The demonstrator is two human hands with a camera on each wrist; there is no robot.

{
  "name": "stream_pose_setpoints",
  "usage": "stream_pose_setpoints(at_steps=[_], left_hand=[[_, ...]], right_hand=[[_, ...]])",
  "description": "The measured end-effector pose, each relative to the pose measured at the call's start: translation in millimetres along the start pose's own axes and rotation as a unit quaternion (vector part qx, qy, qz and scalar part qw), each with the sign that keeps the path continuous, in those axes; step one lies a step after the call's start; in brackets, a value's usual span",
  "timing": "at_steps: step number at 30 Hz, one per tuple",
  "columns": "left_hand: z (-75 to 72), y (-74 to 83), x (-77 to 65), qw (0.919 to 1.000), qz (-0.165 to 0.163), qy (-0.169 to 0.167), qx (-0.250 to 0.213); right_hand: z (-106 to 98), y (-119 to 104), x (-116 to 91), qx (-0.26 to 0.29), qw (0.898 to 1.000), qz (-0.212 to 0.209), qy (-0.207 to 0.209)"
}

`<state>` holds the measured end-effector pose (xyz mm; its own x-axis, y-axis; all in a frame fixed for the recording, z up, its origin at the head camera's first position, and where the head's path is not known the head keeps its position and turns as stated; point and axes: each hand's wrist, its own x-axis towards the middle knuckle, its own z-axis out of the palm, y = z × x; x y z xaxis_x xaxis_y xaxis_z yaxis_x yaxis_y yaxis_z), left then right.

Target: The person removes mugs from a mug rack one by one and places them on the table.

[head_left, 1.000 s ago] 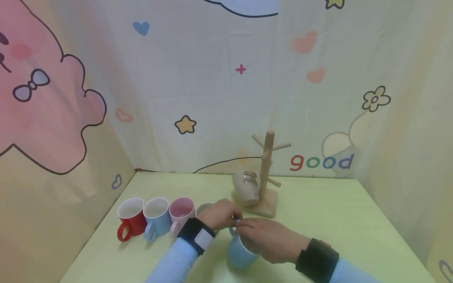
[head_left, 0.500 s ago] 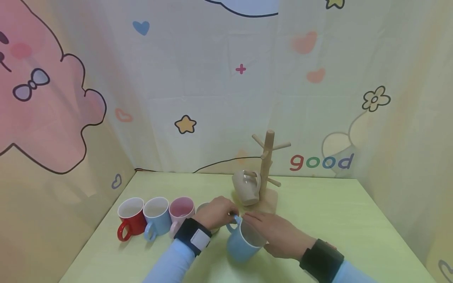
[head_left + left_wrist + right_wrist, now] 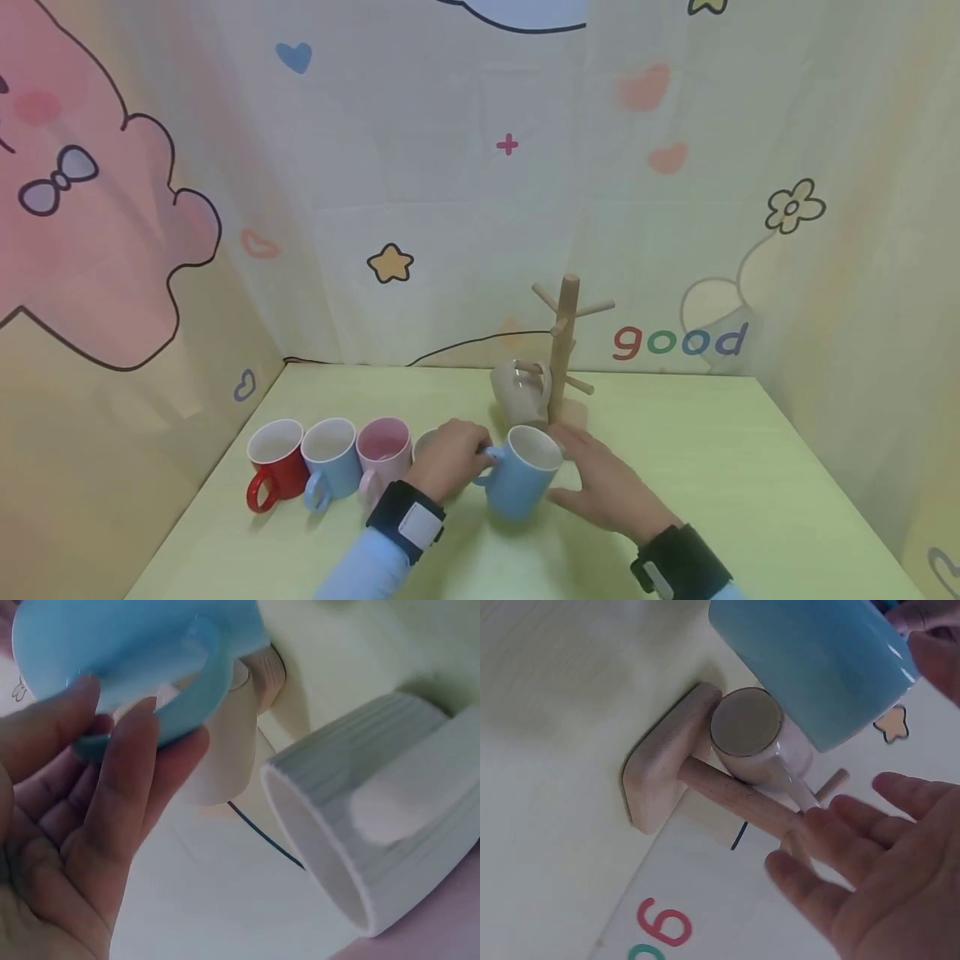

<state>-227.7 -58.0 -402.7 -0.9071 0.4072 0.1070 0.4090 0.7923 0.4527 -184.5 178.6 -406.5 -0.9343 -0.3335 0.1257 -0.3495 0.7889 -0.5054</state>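
A light blue mug (image 3: 517, 479) is held in the air over the table, slightly tilted. My left hand (image 3: 450, 458) pinches its handle (image 3: 214, 682) between thumb and fingers, as the left wrist view shows. Right of the mug, my right hand (image 3: 611, 483) has its fingers spread and grips nothing. In the right wrist view that hand (image 3: 892, 855) appears apart from the blue mug (image 3: 817, 667). Just beyond stands a wooden mug tree (image 3: 566, 350), with a beige mug (image 3: 516, 392) hanging from a lower peg. The blue mug and right hand partly cover the tree's base.
Left of my hands, a red mug (image 3: 288, 477), another light blue mug (image 3: 341, 462) and a pink mug (image 3: 388, 458) stand in a row. A ribbed pale mug (image 3: 352, 780) is mostly behind my left hand. A printed curtain (image 3: 450, 292) backs the table.
The blue mug has moved up and away from me, toward the mug tree, and turned more upright. My right hand has come off its rim and spread open; the left keeps the handle.
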Motion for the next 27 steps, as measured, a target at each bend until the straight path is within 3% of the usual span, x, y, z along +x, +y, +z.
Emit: stream_pose_setpoints(at_steps=[3,7,11,16,27], left_hand=[[3.5,0.3,-3.2,0.9994,-0.019,0.015,-0.026],[9.0,1.5,-7.1,0.9965,-0.048,0.026,-0.063],[17.6,1.3,-11.2,0.9943,-0.045,0.061,-0.075],[27.6,0.3,-16.0,0.9895,-0.028,0.101,-0.1],[51.7,3.1,-26.0,0.9733,-0.057,0.165,-0.149]], right_hand=[[-0.8,0.8,-5.2,-0.011,0.998,0.068,0.013],[-1.4,3.5,-10.6,-0.075,0.989,0.126,-0.001],[1.8,7.7,-17.2,-0.131,0.979,0.15,-0.035],[4.0,6.3,-22.2,-0.141,0.971,0.178,-0.079],[8.9,5.7,-24.5,-0.119,0.972,0.183,-0.092]])
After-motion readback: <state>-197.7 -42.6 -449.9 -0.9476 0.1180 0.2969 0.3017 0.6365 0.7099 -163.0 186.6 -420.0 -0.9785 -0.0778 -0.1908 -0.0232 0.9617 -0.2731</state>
